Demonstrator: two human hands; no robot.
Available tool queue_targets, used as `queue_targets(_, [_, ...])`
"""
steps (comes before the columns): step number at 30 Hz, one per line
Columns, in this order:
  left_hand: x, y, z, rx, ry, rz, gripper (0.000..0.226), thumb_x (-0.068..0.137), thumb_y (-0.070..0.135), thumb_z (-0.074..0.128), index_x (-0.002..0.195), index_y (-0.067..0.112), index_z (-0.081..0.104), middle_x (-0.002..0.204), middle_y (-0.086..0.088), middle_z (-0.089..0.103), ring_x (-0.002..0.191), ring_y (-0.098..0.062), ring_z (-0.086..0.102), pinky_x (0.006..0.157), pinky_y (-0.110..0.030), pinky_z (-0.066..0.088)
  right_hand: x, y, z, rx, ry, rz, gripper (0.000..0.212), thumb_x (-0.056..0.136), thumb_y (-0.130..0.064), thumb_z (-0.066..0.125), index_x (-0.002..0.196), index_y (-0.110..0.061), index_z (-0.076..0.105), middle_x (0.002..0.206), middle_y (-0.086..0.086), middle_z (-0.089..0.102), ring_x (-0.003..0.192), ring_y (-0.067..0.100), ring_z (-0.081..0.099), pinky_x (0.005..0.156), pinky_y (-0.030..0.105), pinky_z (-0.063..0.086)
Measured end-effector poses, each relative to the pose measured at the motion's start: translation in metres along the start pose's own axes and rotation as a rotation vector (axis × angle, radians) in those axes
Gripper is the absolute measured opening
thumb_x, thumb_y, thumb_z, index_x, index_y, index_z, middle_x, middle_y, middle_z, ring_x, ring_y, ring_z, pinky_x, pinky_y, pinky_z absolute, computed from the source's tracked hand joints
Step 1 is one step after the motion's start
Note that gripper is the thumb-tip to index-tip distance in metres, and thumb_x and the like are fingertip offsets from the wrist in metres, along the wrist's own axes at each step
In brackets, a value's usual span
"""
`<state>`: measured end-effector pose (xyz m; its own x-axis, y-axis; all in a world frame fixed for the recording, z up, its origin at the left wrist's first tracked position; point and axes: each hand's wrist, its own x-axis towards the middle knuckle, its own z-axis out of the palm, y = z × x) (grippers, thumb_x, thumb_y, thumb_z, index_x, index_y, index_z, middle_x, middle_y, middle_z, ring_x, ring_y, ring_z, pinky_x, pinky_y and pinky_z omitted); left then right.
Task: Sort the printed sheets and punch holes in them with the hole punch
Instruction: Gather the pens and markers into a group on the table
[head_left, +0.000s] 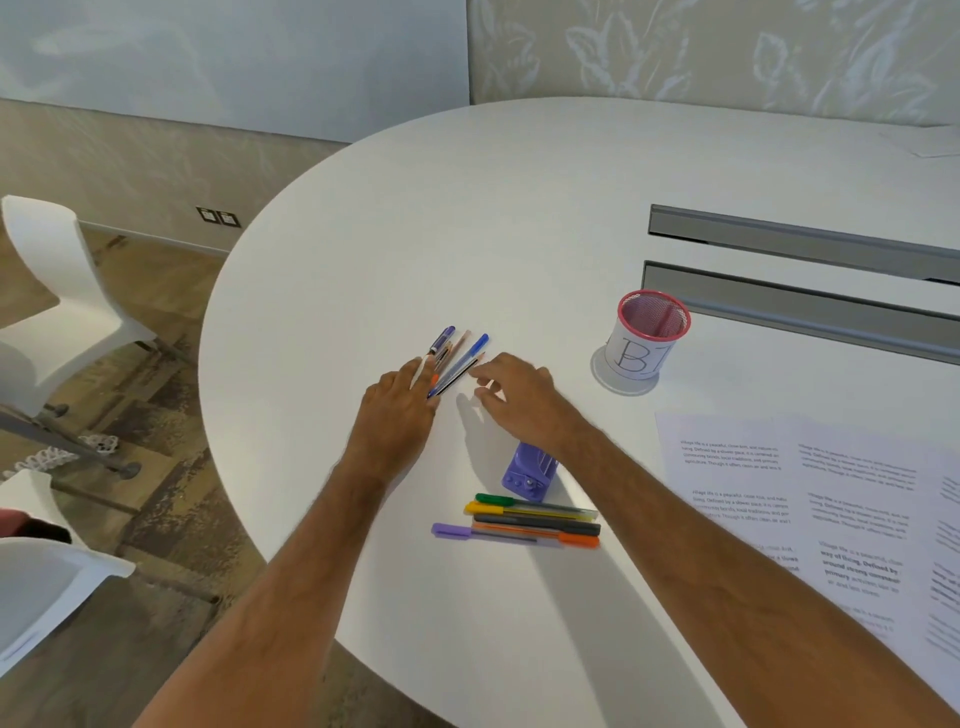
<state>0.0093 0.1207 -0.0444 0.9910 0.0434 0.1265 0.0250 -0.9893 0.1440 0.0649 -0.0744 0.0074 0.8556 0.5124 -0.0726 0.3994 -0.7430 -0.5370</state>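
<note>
Two bare hands reach over a white rounded desk (519, 208) in the single head view.

Left hand (397, 410): fingers straight, lying flat on the near ends of a loose bunch of pens and pencils (460, 358) that fans away from it; it grips nothing.

Right hand (519, 397): fingers relaxed and lightly bent, just beside the bunch on its right. Whether the fingertips touch a pen cannot be told; the hand holds nothing.

Small purple plastic hole punch (530, 475): standing on the desk under the right forearm, partly hidden by it, just beyond the row of markers.

Row of capped felt-tip markers (524, 519): green, yellow, grey, orange and purple, lying side by side between the two forearms.

White printed sheets with black text (810, 493): spread flat and overlapping on the right of the desk, apart from both hands.

Pink mesh pen cup with a white lettered paper wrap (647, 338): upright on a round grey coaster, beyond the sheets.

Two grey metal strips (805, 270): set in the desk top at far right.

White moulded chairs (62, 291): on the floor at left.
</note>
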Motion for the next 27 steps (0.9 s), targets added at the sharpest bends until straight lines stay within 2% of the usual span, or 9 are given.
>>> queue_targets(4, [-0.001,0.000,-0.003,-0.017,0.004,0.014,0.055,0.108,0.029,0.049,0.159,0.011,0.039,0.161,-0.014,0.046,0.133,-0.037,0.055,0.106,-0.049,0.046,-0.030,0.016,-0.014,0.062,0.165,-0.093,0.033,0.105,-0.020,0.058,0.136,-0.027,0.065,0.124,-0.001,0.064,0.115,0.019,0.059,0.103,0.045,0.034])
queue_targets(7, [-0.002,0.007,-0.011,-0.031,0.037,0.008,0.060,0.103,0.027,0.058,0.158,0.013,0.040,0.162,-0.015,0.044,0.137,-0.038,0.051,0.108,-0.052,0.045,-0.055,0.032,-0.022,0.130,0.333,-0.132,0.022,0.101,-0.016,0.063,0.121,-0.025,0.067,0.107,-0.004,0.064,0.101,0.017,0.061,0.095,0.045,0.037])
queue_targets(10, [-0.014,0.021,-0.017,-0.088,0.132,0.045,0.060,0.098,0.023,0.067,0.153,0.009,0.049,0.156,-0.015,0.052,0.135,-0.038,0.054,0.107,-0.052,0.045,-0.082,0.050,-0.024,0.179,0.389,-0.147,0.014,0.098,-0.013,0.067,0.107,-0.023,0.062,0.092,-0.013,0.058,0.085,0.014,0.056,0.087,0.046,0.044])
queue_targets(13, [-0.037,0.036,-0.016,-0.200,0.221,0.082,0.051,0.098,0.019,0.069,0.146,0.005,0.056,0.148,-0.014,0.060,0.132,-0.037,0.058,0.109,-0.050,0.045,-0.111,0.068,-0.021,0.194,0.357,-0.136,0.018,0.097,-0.014,0.067,0.101,-0.028,0.057,0.088,-0.019,0.055,0.082,0.008,0.054,0.081,0.036,0.043])
queue_targets(16, [-0.063,0.048,-0.014,-0.320,0.262,0.109,0.043,0.100,0.017,0.068,0.141,0.005,0.060,0.141,-0.012,0.064,0.131,-0.032,0.058,0.112,-0.045,0.043,-0.139,0.081,-0.013,0.218,0.264,-0.103,0.017,0.097,-0.010,0.068,0.101,-0.025,0.060,0.091,-0.014,0.061,0.085,0.011,0.058,0.076,0.024,0.043])
queue_targets(19, [-0.090,0.058,-0.012,-0.419,0.180,0.150,0.037,0.103,0.022,0.063,0.138,0.009,0.060,0.136,-0.008,0.064,0.129,-0.027,0.056,0.111,-0.041,0.044,-0.158,0.086,-0.003,0.213,0.173,-0.093,0.014,0.096,-0.010,0.071,0.104,-0.021,0.067,0.100,-0.009,0.067,0.092,0.010,0.060,0.083,0.027,0.044])
queue_targets(22, [-0.111,0.064,-0.008,-0.501,0.064,0.120,0.032,0.106,0.029,0.055,0.135,0.016,0.061,0.137,-0.001,0.063,0.129,-0.019,0.053,0.109,-0.035,0.045,-0.168,0.087,0.005,0.189,0.116,-0.092,0.014,0.094,-0.019,0.077,0.107,-0.020,0.072,0.105,-0.008,0.070,0.099,0.014,0.062,0.090,0.038,0.048])
queue_targets(25, [-0.124,0.066,-0.006,-0.497,0.062,0.151,0.030,0.102,0.028,0.064,0.130,0.017,0.068,0.133,0.002,0.067,0.127,-0.013,0.056,0.107,-0.030,0.048,-0.175,0.083,0.011,0.129,0.099,-0.133,0.022,0.090,-0.032,0.081,0.108,-0.023,0.072,0.107,-0.010,0.070,0.099,0.017,0.062,0.090,0.042,0.048])
queue_targets(27, [-0.128,0.065,-0.004,-0.475,0.032,0.184,0.036,0.097,0.033,0.071,0.130,0.020,0.069,0.134,0.004,0.067,0.126,-0.010,0.057,0.105,-0.026,0.048,-0.178,0.079,0.013,0.098,0.088,-0.162,0.027,0.089,-0.041,0.079,0.111,-0.028,0.070,0.111,-0.014,0.070,0.100,0.015,0.061,0.090,0.041,0.047])
